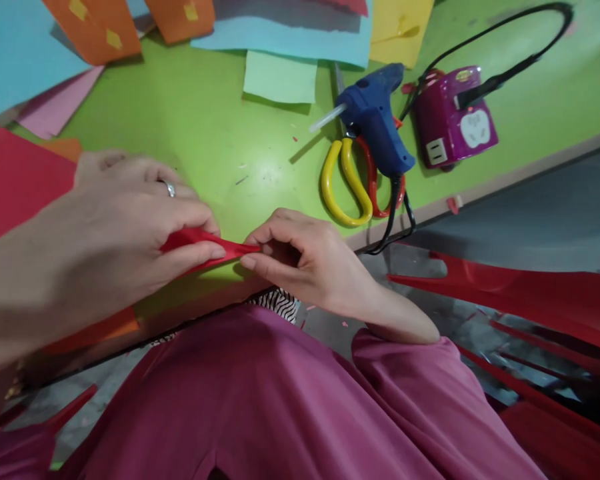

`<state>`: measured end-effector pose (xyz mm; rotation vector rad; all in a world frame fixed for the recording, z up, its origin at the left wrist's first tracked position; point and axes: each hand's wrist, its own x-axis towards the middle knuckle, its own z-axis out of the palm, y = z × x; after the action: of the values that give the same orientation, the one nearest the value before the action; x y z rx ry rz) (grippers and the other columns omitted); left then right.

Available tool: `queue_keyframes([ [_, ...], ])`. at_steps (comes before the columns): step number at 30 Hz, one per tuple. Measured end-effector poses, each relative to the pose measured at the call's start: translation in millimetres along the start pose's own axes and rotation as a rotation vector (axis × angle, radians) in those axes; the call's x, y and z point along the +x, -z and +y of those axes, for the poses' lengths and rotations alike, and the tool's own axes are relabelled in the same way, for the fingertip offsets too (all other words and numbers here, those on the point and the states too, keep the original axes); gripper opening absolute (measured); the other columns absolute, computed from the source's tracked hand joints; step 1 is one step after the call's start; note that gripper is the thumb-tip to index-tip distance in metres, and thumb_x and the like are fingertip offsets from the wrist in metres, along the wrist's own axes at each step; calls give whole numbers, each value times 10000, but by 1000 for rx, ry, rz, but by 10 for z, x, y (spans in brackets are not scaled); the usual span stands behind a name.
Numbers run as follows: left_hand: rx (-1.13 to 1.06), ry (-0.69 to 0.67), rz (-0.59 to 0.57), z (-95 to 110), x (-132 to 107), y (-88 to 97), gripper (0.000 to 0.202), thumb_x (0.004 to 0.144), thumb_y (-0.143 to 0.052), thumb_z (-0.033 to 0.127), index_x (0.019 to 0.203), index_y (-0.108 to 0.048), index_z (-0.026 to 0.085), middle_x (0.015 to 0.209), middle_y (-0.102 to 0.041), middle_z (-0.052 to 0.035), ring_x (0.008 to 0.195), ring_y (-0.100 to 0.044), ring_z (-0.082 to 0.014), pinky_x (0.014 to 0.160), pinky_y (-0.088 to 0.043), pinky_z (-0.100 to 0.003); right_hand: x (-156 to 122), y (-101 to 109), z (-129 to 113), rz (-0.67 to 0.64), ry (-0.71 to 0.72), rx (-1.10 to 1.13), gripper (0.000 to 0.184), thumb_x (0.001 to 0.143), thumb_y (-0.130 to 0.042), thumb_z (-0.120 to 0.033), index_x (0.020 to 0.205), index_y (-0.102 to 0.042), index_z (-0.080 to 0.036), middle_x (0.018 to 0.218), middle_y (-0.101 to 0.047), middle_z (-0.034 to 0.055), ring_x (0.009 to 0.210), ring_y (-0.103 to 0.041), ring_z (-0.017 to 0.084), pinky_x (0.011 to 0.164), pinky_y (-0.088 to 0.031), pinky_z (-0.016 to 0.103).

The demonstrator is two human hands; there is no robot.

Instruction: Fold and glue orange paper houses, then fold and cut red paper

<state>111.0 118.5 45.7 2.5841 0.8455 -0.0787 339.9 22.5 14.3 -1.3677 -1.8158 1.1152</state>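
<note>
Both of my hands pinch one narrow piece of red paper point(234, 249), which looks folded or creased along its length, near the table's front edge. My left hand point(125, 217), with a ring on one finger, grips its wider left part between thumb and fingers. At the tapered right end, my right hand point(313, 257) holds it between thumb and forefinger. Part of the paper is hidden beneath the left hand. Beyond the right hand lie yellow-and-red-handled scissors point(347, 180), partly under a blue glue gun point(375, 120) with a glue stick protruding.
A purple power adapter point(455, 120) with a black cable point(510, 73) stands at the right of the green table point(195, 120). Pale green paper point(280, 77), blue paper point(290, 37), orange pieces point(93, 27) and a red sheet point(23, 180) lie around. A red chair point(520, 293) stands beside the table.
</note>
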Motion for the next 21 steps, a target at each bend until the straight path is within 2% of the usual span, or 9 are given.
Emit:
queue_keyframes([
  [4,-16,-33,-1,-68,38,-1,540,1024,-343,596,799,-752,323,843,-711,-6,960,-605,-250,950,-356,-452,11,-9,4,14,-1,35,238,986,-687,-382,926,-705,-153,829,-636,-4,710,-531,91,677,-391,251],
  [11,-73,-40,30,-117,54,6,666,983,-292,730,779,-759,301,808,-710,-8,862,-631,-218,809,-376,-401,8,-60,3,61,12,45,341,1002,-664,-476,888,-682,-155,800,-621,-10,712,-525,92,687,-389,245],
  [17,-98,6,-9,-66,79,20,594,978,-317,636,773,-766,306,810,-726,-16,863,-637,-221,775,-374,-405,17,-90,13,72,12,51,400,1034,-600,-508,886,-693,-149,786,-610,-7,705,-520,91,692,-393,250],
  [21,-129,-14,-12,-68,80,27,547,981,-337,580,791,-771,307,809,-740,-6,850,-645,-205,771,-385,-392,14,-98,18,69,8,46,390,996,-652,-532,958,-730,-151,828,-629,-1,714,-527,92,690,-398,249],
])
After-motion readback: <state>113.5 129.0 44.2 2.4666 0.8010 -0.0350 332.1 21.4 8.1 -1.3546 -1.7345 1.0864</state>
